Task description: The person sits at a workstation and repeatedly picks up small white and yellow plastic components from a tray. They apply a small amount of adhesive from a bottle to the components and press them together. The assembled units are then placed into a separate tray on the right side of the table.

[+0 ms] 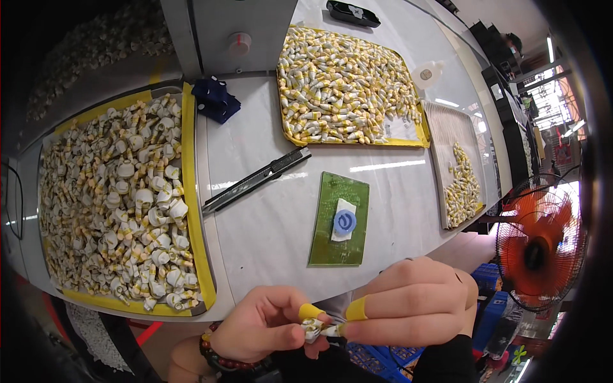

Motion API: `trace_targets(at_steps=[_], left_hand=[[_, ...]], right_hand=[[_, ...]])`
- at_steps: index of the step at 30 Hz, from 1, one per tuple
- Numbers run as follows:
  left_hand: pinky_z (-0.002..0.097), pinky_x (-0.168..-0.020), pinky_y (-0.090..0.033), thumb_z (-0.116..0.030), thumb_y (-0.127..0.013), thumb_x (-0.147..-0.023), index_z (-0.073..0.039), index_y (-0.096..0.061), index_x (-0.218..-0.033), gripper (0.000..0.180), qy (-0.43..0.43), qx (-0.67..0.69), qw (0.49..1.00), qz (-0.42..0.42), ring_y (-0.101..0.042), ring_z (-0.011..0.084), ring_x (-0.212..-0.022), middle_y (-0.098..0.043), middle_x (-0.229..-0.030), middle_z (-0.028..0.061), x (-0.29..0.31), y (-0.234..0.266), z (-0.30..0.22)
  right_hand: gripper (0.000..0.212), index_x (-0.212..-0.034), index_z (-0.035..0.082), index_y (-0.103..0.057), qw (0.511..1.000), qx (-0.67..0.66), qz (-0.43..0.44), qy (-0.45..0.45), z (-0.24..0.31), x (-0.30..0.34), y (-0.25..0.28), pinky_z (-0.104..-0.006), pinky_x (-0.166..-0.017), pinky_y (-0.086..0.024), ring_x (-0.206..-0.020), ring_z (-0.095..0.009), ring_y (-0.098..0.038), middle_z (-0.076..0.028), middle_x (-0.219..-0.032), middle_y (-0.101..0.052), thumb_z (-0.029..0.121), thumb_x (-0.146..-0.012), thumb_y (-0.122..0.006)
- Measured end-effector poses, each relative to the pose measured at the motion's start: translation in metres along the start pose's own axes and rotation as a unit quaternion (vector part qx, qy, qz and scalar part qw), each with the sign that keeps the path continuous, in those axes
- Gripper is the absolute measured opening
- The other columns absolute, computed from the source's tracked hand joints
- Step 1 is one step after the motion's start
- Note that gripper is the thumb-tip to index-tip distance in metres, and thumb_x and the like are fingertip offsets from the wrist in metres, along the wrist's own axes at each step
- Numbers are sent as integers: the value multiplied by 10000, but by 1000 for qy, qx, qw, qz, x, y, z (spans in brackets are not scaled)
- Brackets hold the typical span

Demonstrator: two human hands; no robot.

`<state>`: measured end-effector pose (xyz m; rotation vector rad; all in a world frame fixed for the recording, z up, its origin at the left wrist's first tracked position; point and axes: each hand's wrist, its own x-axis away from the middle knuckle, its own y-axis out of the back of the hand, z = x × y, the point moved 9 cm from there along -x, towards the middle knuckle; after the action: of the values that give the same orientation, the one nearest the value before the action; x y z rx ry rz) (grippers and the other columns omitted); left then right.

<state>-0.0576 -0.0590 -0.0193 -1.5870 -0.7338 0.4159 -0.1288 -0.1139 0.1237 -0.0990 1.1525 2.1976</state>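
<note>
A big white table (268, 246) with trays, and two hands at the bottom.
A big tray (205, 281) with yellow edges, at the left, is heaped with white and yellow bits. A tray (408, 142) at the upper middle holds lots of pointy bits. An orange fan (539, 233) stands at the right. A pale tray (454, 124), right of the middle, has a little pile. The right hand (408, 303) and left hand (262, 322) cover some of the table's near edge. Past them lie a green board (322, 236), a long black tool (255, 181) and a blue cloth (217, 102). Both hands pinch one small piece (313, 328), white and yellow, at the bottom middle.
</note>
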Motion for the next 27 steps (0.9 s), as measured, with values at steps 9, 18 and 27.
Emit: trace_targets(at_steps=[9,18,27], left_hand=[[249,-693,-506,-213,-636,-891,-2,-550,-961,239,73,38,996,29,-620,127,-750,-639,-858,87,-5,-6,14],[237,-676,-480,-194,-629,-895,-8,-562,-944,204,100,13,995,19,-596,114,-728,-629,-837,74,-4,-1,22],[311,-783,-520,-113,-673,-849,24,-567,-1032,252,-23,-55,998,-12,-642,196,-876,-653,-941,142,-9,-8,-10]], right_hand=[[161,-871,-13,-681,993,0,29,110,4,-5,-9,-247,-594,-512,-720,-191,-615,-101,-884,-643,-22,-715,-641],[152,-869,-27,-675,993,-47,52,96,0,-7,-12,-253,-599,-520,-725,-209,-631,-118,-894,-650,-4,-723,-640],[116,-874,-12,-672,988,41,-146,29,-7,15,27,-292,-652,-503,-760,-228,-622,-150,-926,-647,37,-787,-612]])
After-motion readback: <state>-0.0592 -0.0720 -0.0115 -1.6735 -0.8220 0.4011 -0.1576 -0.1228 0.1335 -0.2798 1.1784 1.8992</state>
